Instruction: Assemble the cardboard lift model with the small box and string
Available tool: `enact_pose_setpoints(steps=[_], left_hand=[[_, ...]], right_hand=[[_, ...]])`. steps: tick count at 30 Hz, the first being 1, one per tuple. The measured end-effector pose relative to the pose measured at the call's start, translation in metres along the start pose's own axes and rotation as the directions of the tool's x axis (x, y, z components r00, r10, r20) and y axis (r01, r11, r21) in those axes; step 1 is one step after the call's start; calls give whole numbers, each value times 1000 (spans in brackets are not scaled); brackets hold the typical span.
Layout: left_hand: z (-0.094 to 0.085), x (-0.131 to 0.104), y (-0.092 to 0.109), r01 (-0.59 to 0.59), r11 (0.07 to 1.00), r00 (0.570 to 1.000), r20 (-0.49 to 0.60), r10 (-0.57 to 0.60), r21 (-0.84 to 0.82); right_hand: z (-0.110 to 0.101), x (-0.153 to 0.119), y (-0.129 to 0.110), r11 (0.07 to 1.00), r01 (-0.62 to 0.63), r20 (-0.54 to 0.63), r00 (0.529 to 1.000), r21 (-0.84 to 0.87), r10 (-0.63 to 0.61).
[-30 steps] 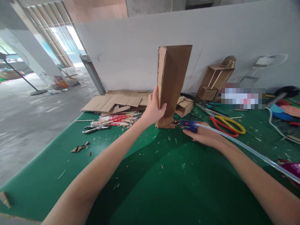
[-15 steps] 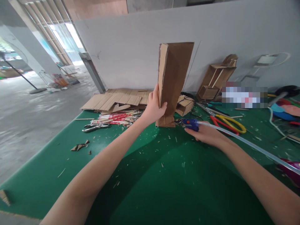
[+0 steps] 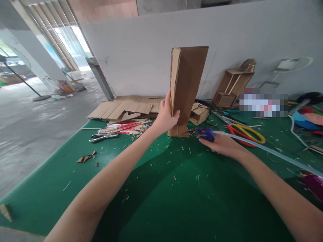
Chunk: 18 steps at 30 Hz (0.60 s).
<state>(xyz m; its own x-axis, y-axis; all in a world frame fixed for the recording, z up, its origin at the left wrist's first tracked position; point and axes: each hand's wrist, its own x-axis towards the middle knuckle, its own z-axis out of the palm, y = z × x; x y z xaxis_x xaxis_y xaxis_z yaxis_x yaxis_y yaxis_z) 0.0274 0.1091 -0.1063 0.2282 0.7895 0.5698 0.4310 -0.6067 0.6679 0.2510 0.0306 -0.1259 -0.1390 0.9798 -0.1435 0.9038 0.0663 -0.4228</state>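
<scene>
Left hand is clamping the upright cardboard piece on the table — right hand, apart, is aiming the blue glue gun at its base. Probably gluing — next move is needing steadiness.

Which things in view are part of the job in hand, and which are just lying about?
In use:
- upright cardboard piece, gripped by the left hand
- blue glue gun, held in the right hand

Lying about:
- scissors with red and yellow handles
- silver hand tool
- flat cardboard sheets
</scene>
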Motion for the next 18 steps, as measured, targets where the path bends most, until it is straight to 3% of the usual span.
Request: enact_pose_setpoints(steps=[18], left_hand=[[2, 1, -4, -21, 1000, 1000, -12, 22, 16]], right_hand=[[1, 2, 2, 998, 13, -17, 1000, -63, -14]])
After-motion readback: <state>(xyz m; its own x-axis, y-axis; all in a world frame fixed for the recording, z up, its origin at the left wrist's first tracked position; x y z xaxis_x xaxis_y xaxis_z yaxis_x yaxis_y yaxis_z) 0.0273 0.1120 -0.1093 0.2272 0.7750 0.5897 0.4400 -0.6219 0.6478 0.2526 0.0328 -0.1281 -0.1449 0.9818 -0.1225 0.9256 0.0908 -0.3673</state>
